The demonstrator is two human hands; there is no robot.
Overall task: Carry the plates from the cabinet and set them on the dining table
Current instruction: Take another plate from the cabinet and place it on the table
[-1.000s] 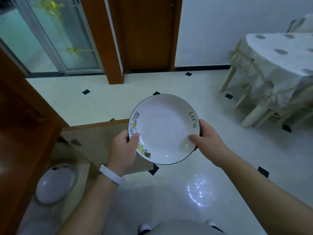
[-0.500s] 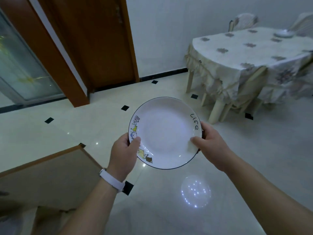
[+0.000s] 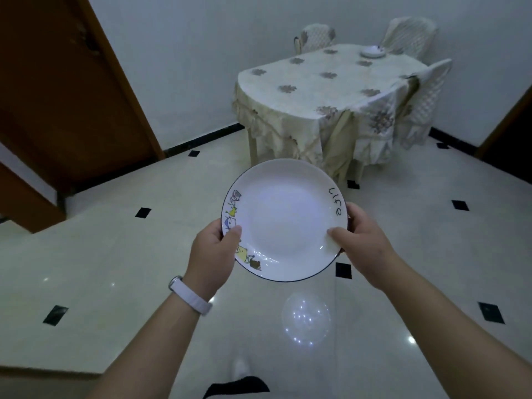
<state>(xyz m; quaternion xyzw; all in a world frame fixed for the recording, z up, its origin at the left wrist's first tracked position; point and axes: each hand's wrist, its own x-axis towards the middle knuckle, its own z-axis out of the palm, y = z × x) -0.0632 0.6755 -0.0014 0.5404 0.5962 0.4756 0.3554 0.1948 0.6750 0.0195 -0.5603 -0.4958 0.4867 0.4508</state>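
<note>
I hold a white plate (image 3: pixel 285 218) with a dark rim, small cartoon drawings on its left edge and the word "Life" on its right edge. My left hand (image 3: pixel 214 254) grips the left rim, thumb on top. My right hand (image 3: pixel 359 243) grips the right rim the same way. The plate is level, in front of me above the floor. The dining table (image 3: pixel 316 90), under a cream flowered cloth, stands ahead at the far right. Another white plate (image 3: pixel 373 50) lies on its far side.
Cream chairs (image 3: pixel 313 36) stand behind and to the right of the table. A brown wooden door (image 3: pixel 57 90) fills the left. The pale tiled floor (image 3: pixel 115 240) with black diamond insets lies between me and the table. A dark doorway edge (image 3: pixel 512 116) is at the right.
My view has swung right and up: the cabinet and glass door have left the frame, and the dining table has come toward the centre. Both hands keep the same grip on the plate.
</note>
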